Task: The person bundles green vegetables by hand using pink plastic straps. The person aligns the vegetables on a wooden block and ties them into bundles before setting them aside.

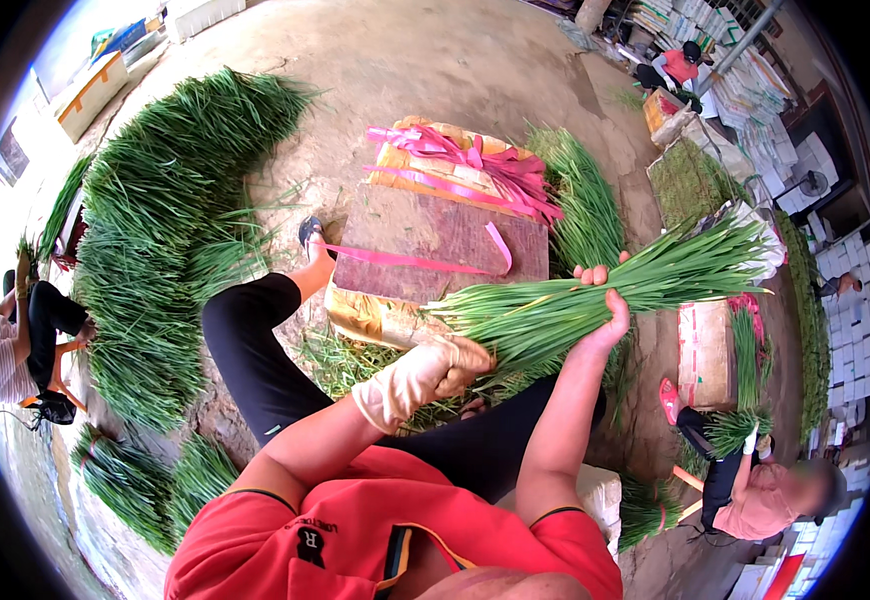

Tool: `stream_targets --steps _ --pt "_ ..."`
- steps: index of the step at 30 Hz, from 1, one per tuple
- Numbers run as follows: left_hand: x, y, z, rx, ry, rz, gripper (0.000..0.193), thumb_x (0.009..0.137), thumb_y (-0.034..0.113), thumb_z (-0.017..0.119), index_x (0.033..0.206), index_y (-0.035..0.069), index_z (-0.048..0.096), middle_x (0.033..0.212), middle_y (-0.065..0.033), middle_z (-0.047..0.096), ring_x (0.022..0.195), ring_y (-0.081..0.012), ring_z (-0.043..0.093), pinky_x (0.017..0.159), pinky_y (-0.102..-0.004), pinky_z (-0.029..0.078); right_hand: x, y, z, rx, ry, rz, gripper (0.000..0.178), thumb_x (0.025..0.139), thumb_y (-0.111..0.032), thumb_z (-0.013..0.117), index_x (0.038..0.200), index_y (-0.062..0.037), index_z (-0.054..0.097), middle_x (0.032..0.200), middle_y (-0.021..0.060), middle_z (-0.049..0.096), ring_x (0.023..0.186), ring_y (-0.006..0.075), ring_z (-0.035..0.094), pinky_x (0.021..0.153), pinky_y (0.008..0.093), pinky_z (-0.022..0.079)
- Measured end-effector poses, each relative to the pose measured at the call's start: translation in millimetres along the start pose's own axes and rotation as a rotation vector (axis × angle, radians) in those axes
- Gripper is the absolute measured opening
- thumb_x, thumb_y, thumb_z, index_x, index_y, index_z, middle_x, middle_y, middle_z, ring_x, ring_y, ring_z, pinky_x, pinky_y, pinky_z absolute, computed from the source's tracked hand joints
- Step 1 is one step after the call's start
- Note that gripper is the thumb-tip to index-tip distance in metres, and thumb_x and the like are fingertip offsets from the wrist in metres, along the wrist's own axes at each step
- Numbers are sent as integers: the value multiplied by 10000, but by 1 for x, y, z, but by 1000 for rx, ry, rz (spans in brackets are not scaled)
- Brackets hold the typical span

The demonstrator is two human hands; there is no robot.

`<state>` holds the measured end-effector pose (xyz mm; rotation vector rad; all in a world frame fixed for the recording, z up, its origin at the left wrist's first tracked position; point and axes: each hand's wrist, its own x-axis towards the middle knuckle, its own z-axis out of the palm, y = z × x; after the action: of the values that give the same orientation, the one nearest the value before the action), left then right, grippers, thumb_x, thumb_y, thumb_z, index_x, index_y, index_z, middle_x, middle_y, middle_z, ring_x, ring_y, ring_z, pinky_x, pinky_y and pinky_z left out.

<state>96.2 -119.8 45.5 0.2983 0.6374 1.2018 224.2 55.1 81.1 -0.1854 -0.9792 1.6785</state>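
A thick bunch of long green chives (535,312) lies slantwise in front of me, its right end raised. My right hand (605,298), bare, is wrapped round its middle. My left hand (427,378), in a pale glove, is closed at the lower left edge of the bunch; what its fingers hold, if anything, is hidden. Beyond the bunch stands a low box with a worn brown top (395,225). One loose pink strip (410,260) stretches across that top. More pink strips (525,175) lie over a taped box at its far side.
A large heap of chives (145,220) covers the floor at left, with tied bundles (125,485) nearer. Loose chives (585,205) lie right of the box. Trimmings (345,365) lie between my legs. Other people sit at left (10,350), right (755,500) and far right (677,65).
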Motion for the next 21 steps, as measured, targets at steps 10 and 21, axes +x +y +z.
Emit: stream_targets --steps 10,21 --pt "-28 22 -3 1061 466 488 143 721 63 553 843 11 604 641 -39 584 564 -77 513 517 -205 410 -1 1 1 82 -62 47 555 664 -219 499 1172 -91 315 765 46 400 711 157 413 834 360 331" --pt "12 12 5 1032 434 722 127 636 61 618 750 10 595 662 -89 580 623 -182 563 595 -268 448 -7 14 11 163 -95 144 531 669 -207 506 1163 -94 347 761 39 408 706 154 406 821 356 333"
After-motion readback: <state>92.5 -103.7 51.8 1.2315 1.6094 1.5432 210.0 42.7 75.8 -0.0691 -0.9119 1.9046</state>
